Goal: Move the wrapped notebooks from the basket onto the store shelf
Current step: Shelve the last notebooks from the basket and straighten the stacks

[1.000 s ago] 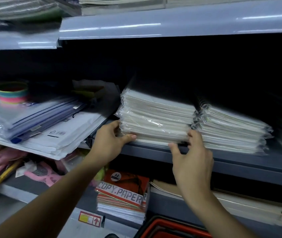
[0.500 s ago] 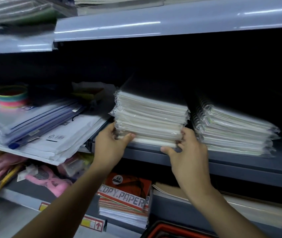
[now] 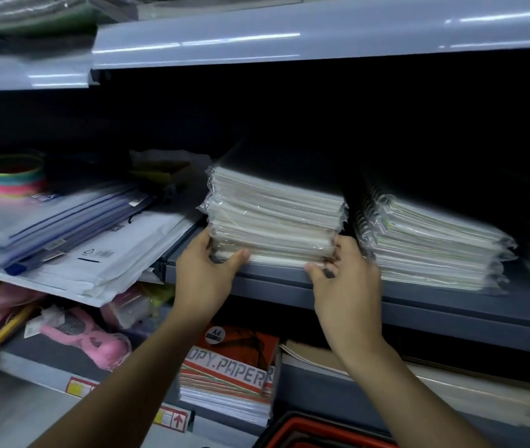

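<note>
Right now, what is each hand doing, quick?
Left hand: closed on the left end of the notebook stack.
Right hand: fingers against the stack's right end, thumb under its front edge.

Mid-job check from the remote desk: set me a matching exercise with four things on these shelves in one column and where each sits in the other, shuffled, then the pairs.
Things:
1. stack of wrapped notebooks
2. spiral-bound stack
3. copy paper pack
4. rainbow ring

Places:
A. lower shelf, between the two forearms
B. far left, behind the plastic folders
C. held at both ends by the left hand and right hand
D. right of the held stack

Pairs: 1-C, 2-D, 3-A, 4-B
</note>
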Motion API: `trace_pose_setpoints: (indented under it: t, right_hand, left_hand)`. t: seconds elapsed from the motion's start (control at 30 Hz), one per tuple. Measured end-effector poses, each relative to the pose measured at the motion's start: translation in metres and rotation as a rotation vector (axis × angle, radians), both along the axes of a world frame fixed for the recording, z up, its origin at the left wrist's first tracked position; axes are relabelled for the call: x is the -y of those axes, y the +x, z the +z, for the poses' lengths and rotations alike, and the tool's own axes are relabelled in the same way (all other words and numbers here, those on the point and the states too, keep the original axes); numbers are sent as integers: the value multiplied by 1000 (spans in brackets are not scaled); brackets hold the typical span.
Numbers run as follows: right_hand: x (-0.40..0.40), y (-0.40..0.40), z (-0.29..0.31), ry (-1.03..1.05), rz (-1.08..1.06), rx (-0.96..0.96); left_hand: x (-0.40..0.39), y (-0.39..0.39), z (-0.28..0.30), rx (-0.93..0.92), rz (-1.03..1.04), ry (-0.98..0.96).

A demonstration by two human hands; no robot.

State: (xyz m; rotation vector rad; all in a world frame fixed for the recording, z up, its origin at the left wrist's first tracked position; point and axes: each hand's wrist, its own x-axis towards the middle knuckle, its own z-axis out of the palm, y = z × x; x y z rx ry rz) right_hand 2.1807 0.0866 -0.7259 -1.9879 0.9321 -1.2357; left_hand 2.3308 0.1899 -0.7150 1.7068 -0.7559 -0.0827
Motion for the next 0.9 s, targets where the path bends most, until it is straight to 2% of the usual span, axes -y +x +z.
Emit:
trace_pose_setpoints:
  t: [0.07, 0.13, 0.23, 0.3, 0.33, 0.43, 0.57, 0.73, 0.9]
  right_hand:
    - [-1, -5, 2, 37, 40, -21]
    - [-5, -18, 6, 18, 65, -39]
    - [-5, -59, 9, -211, -34, -8]
    - [5, -93, 8, -403, -180, 15]
    - [13, -110, 8, -432, -251, 41]
    - [34, -148, 12, -268, -373, 92]
    - [54, -164, 8, -15, -393, 14]
    - [89, -167, 13, 171, -172, -134]
    - [93, -157, 9, 151, -200, -86]
  left_hand:
    - [-2, -10, -2, -25, 28, -56]
    - [-7, -27, -3, 67, 158, -58]
    - [-16, -61, -1, 304, 298, -89]
    - [-15, -86, -2, 399, 249, -168]
    - [-11, -100, -3, 418, 170, -187]
    - [13, -139, -4, 318, -110, -147]
    - [51, -167, -1, 57, -212, -41]
    - [89, -160, 0, 52, -287, 43]
    - [97, -154, -4, 106, -207, 23]
